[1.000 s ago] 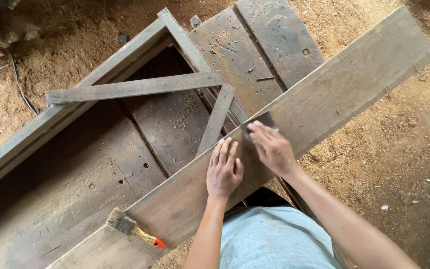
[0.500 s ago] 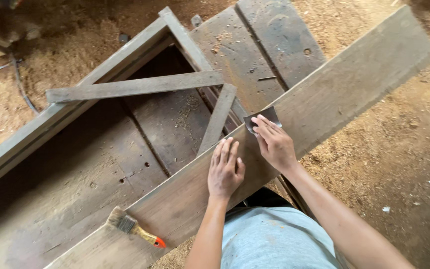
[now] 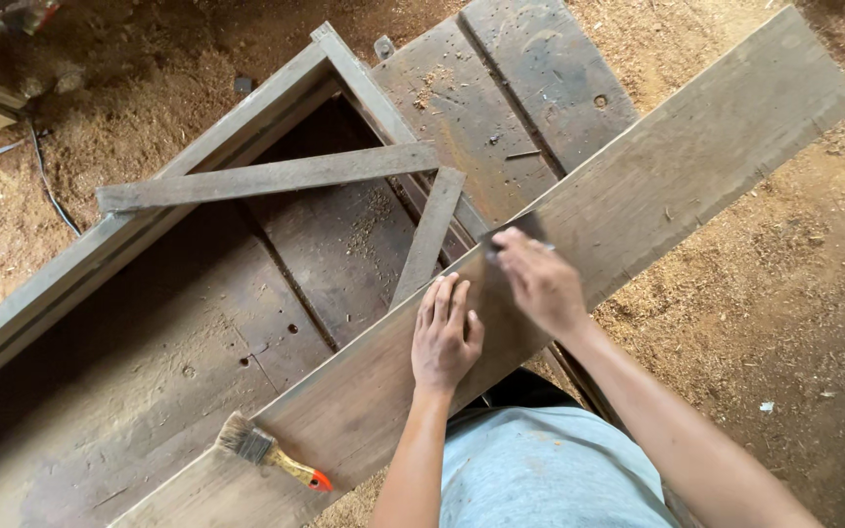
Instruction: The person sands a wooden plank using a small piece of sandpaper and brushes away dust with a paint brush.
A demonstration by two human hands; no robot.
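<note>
Meanwhile the right hand [image 3: 540,284], its grip clenched on a small dark flat scraper [image 3: 512,230], is sliding farther along the long grey weathered wooden plank [image 3: 696,166] lying across the worktop, while the flat, released left hand [image 3: 445,332] is staying pressed down.

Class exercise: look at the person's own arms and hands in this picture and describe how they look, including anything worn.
Both forearms are bare, with no sleeves showing. The left hand and right hand wear no gloves; no rings or watch are visible. A light blue-grey garment covers the torso.
</note>
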